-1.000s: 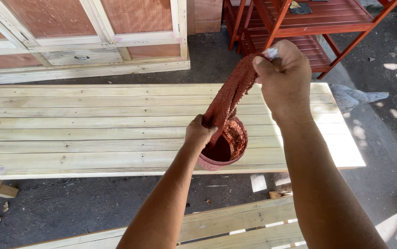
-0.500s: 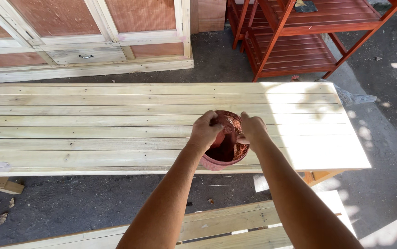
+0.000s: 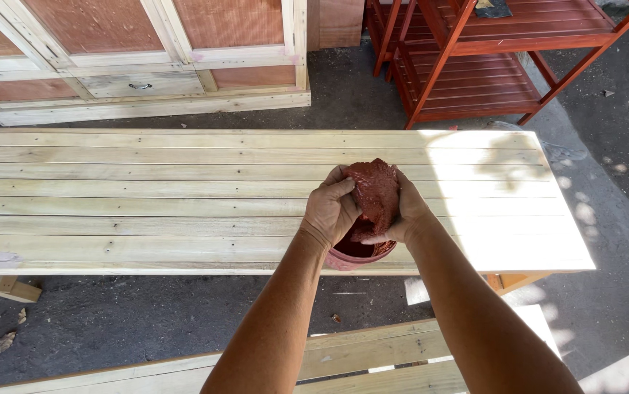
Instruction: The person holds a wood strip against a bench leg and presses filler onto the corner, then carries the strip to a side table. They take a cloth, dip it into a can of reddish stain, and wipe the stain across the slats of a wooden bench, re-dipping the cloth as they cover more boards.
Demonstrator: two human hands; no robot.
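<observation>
Rag (image 3: 374, 191) lifted, both hands squeezing it

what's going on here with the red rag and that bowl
A person bunches a red-stained rag between the left hand and the right hand, just above a small reddish bowl. The bowl sits near the front edge of a bare slatted wooden panel. A red-stained shelf unit stands behind.

No packages, labels, signs or screens in view — nothing printed or boxed anywhere, nothing lit or displayed on any surface in frame.
</observation>
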